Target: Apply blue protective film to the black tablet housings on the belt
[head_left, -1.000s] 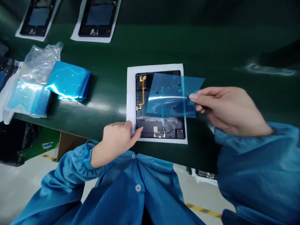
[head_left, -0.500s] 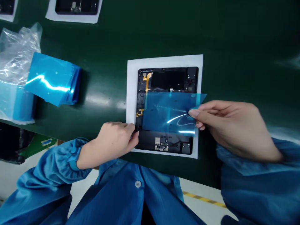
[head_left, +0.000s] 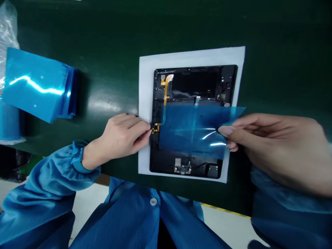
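Observation:
A black tablet shell (head_left: 162,162) lies with its inside facing up on a white foam sheet (head_left: 146,90). Inside it I see an orange flex cable (head_left: 166,94) along the left side and a small circuit board (head_left: 183,168) near the bottom. My right hand (head_left: 280,143) pinches the right edge of a see-through blue film (head_left: 181,129), which spreads over the middle of the shell. Whether the film's left part touches the shell, I cannot tell. My left hand (head_left: 121,135) is closed at the shell's left edge, fingertips by the cable's lower end; what they pinch is hidden.
A stack of blue films (head_left: 36,86) lies at the left, partly over a clear plastic bag (head_left: 7,31) with more blue sheets in it. The green table (head_left: 109,79) has its front edge close to my body.
My left hand has shifted up along the shell's left edge, towards the flex cable's lower end. My right hand still holds the film over the shell. The view has moved closer and rightward.

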The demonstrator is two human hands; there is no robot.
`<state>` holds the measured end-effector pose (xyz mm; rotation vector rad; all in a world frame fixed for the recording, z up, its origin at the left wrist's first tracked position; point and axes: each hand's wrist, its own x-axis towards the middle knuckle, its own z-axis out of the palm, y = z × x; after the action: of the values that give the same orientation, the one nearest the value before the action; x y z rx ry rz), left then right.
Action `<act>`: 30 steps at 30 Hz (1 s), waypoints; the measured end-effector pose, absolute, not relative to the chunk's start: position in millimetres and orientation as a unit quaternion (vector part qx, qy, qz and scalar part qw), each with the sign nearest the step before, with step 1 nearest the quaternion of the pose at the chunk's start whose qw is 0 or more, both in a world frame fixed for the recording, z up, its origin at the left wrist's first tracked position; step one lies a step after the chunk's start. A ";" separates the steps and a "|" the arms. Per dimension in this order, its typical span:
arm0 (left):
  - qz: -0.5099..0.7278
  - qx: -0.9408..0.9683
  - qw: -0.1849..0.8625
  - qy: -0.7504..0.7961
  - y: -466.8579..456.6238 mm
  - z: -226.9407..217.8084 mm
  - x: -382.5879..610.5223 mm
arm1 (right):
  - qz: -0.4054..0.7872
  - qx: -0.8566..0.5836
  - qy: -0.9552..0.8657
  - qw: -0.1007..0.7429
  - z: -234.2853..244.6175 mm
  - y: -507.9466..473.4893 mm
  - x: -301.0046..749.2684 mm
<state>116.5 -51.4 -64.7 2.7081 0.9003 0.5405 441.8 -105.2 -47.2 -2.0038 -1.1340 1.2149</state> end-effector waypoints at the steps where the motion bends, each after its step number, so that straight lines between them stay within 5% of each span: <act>1: 0.177 0.926 0.119 0.312 -51.3 -64.5 116.6 | 0.446 -0.742 -0.426 0.263 -47.8 -105.8 442.6; 30: 0.174 0.927 0.128 0.306 -49.4 -61.8 117.6 | 0.448 -0.740 -0.435 0.251 -40.6 -100.4 438.2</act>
<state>117.6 -49.4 -61.8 2.6978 0.8902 0.5064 438.2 -100.4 -40.6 -2.0132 -1.1832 1.2197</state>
